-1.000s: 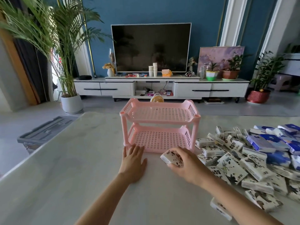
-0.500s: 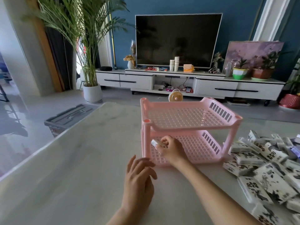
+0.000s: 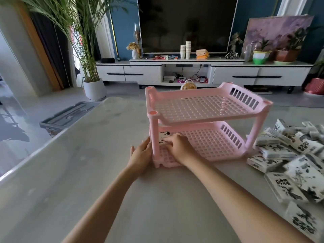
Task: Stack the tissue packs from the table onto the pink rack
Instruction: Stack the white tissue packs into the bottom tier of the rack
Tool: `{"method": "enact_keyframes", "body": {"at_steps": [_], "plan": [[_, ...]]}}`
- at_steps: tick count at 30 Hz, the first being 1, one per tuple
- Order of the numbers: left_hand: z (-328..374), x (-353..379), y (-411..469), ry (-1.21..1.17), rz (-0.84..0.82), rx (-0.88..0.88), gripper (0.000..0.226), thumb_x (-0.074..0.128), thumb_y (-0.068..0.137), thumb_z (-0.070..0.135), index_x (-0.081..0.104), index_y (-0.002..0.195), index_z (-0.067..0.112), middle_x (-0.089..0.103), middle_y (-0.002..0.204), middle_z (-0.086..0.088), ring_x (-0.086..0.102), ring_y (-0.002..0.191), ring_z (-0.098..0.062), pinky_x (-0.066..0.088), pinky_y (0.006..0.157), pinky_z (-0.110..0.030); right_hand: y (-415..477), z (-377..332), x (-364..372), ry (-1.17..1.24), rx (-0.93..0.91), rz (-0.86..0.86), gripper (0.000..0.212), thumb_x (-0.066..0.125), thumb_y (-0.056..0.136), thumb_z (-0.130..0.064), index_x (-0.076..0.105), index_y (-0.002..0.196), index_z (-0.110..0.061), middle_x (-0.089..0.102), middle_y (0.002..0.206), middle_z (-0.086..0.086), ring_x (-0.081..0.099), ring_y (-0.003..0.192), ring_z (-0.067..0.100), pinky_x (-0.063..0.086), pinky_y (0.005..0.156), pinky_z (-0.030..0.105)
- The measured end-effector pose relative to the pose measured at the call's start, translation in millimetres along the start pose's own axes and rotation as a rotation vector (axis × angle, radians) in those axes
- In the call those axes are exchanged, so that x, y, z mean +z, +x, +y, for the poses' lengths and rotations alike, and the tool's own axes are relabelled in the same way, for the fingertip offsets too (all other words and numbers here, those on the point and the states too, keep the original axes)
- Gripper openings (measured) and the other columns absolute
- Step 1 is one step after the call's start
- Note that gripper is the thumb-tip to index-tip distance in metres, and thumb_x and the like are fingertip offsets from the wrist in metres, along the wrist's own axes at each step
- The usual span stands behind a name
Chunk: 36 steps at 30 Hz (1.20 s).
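A pink two-tier rack stands on the pale table. My right hand reaches into the lower tier at its near left corner and holds a white tissue pack with black print against the shelf. My left hand rests with straight fingers against the outside of the rack's near left post. A heap of several white and black tissue packs lies on the table to the right of the rack. The upper tier holds nothing.
The table's left edge runs diagonally, with a grey bin lid on the floor beyond it. A potted palm, a TV stand and a TV stand far behind the rack. A small fan peeks over the rack.
My right hand carried the tissue pack from in front of the rack into the lower tier's left corner. My left hand moved forward from the table to the rack's post. The camera came closer.
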<state>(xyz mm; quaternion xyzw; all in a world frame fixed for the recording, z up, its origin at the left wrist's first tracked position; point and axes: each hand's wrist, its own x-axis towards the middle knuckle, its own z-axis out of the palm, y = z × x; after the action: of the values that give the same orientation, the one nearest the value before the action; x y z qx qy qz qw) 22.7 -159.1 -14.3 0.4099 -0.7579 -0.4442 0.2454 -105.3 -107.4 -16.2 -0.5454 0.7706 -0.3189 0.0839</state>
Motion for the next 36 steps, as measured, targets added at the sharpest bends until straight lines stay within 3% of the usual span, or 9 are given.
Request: {"method": "enact_keyframes", "body": {"at_steps": [2,8,13,21,25,28,31,33,36], "plan": [[-2.7,0.8,2.4,-0.005,0.007,0.017,0.039,0.028,0.1,0.021,0.054,0.128,0.017,0.061,0.121,-0.008,0.04,0.127,-0.016,0.009,0.116,-0.041,7.1,0.5,3.8,0.008,0.002,0.025,0.019,0.054,0.086,-0.007,0.072,0.092,-0.006,0.063,0.099,0.018,0.056,0.099,0.031,0.041,0.079,0.029],[-4.3,4.2,6.4,0.047,0.058,0.033,0.039,0.026,0.097,0.013,0.06,0.116,0.012,0.069,0.102,-0.012,0.051,0.114,-0.017,0.009,0.116,-0.041,17.8,5.4,1.8,0.071,0.013,0.042,0.043,0.069,0.082,-0.019,0.061,0.121,-0.005,0.061,0.121,0.014,0.055,0.115,0.025,0.039,0.101,0.028],[-7.8,2.8,8.3,-0.015,-0.003,0.005,0.036,0.029,0.099,0.02,0.062,0.111,0.024,0.063,0.067,0.021,0.058,0.111,-0.018,0.019,0.114,-0.046,18.8,9.7,-5.2,0.089,0.105,0.102,0.034,0.067,0.083,-0.011,0.056,0.114,-0.003,0.063,0.114,0.012,0.06,0.103,0.022,0.043,0.083,0.021],[-1.2,-1.8,-2.4,-0.091,-0.022,-0.03,0.038,0.024,0.1,0.026,0.059,0.113,0.03,0.069,0.1,0.001,0.051,0.113,-0.015,0.019,0.114,-0.041,-21.4,5.2,-36.3,0.093,0.039,0.062,0.043,0.059,0.088,-0.01,0.048,0.13,-0.006,0.057,0.127,0.011,0.055,0.114,0.02,0.039,0.089,0.017],[4.7,1.6,-31.4,-0.281,0.46,-0.043,0.029,0.037,0.097,0.017,0.055,0.118,0.009,0.059,0.117,-0.007,0.051,0.112,-0.024,0.035,0.088,-0.025,-79.3,26.6,-79.7,0.075,0.053,0.012,0.034,0.059,0.088,-0.01,0.055,0.122,-0.011,0.06,0.117,0.005,0.057,0.104,0.013,0.045,0.096,0.024],[23.8,14.8,-84.7,-0.148,0.779,0.234,0.032,0.037,0.083,0.01,0.056,0.107,-0.002,0.056,0.106,-0.015,0.051,0.1,-0.028,0.034,0.081,-0.022,-127.0,45.0,-119.3,0.103,0.11,0.03,0.02,0.06,0.088,-0.01,0.062,0.107,-0.015,0.063,0.104,-0.004,0.06,0.096,0.007,0.047,0.086,0.016],[51.7,39.4,-117.9,0.001,0.405,0.541,0.026,0.039,0.084,0.013,0.059,0.099,0.007,0.055,0.1,0.006,0.049,0.09,-0.012,0.035,0.077,-0.021,-172.7,60.1,-156.9,0.1,0.189,0.052,0.016,0.059,0.088,-0.01,0.064,0.101,-0.017,0.065,0.1,-0.007,0.061,0.093,0.009,0.047,0.078,0.013],[71.3,57.9,-134.1,0.062,0.036,0.517,0.023,0.045,0.091,0.014,0.06,0.109,0.016,0.052,0.107,0.016,0.048,0.094,-0.005,0.034,0.082,-0.019,-201.4,67.6,-173.6,0.06,0.251,0.018,0.015,0.06,0.088,-0.011,0.065,0.099,-0.018,0.066,0.097,-0.006,0.062,0.092,0.012,0.048,0.08,0.018],[73.0,86.2,-147.9,0.211,-0.185,0.627,0.036,0.038,0.092,0.034,0.055,0.122,0.022,0.053,0.123,0.014,0.052,0.11,-0.009,0.035,0.095,-0.02,-238.9,69.5,-180.4,0.015,0.288,-0.072,0.018,0.064,0.086,-0.021,0.062,0.104,-0.023,0.063,0.102,-0.007,0.059,0.095,0.01,0.045,0.08,0.014]]}}
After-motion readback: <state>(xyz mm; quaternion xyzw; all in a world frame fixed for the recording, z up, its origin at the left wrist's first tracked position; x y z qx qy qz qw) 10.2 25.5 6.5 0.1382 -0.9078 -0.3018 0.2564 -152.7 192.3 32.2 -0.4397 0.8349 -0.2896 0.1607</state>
